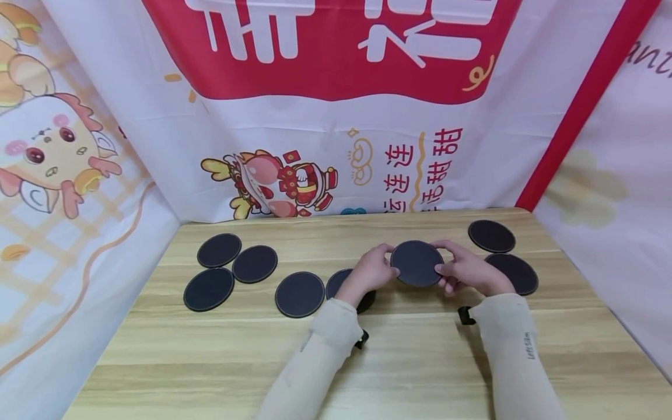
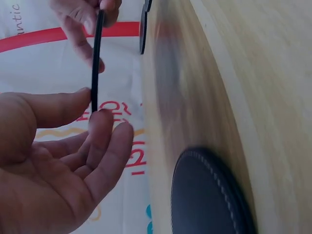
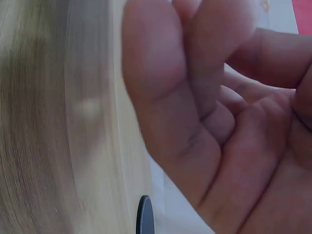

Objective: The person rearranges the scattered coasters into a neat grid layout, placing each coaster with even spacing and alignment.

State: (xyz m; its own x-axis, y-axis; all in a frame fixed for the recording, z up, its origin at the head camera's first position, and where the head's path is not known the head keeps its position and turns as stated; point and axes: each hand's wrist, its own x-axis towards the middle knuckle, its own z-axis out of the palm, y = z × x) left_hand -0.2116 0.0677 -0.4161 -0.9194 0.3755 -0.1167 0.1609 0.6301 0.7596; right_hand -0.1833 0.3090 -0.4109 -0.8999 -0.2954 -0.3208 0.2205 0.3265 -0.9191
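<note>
A round black coaster [image 1: 417, 263] is held up over the table between both hands. My left hand [image 1: 371, 269] pinches its left edge between thumb and fingers, while my right hand [image 1: 466, 268] grips the opposite edge. From the left wrist the held coaster [image 2: 96, 61] appears edge-on as a thin dark disc, clear of the wood. Below my left forearm lies another coaster [image 1: 345, 282], partly covered by that hand and wrist; its pale stitched rim shows in the left wrist view. In the right wrist view, my right hand's curled fingers [image 3: 156, 53] fill much of the picture.
Three coasters [image 1: 219, 251] sit grouped at the table's left. One more coaster [image 1: 300, 294] lies left of centre. At the right are two others, the farther coaster [image 1: 492, 235] and the nearer coaster [image 1: 517, 274] behind my right wrist. Printed cloth [image 1: 294, 116] hangs around the wooden table [image 1: 409, 361].
</note>
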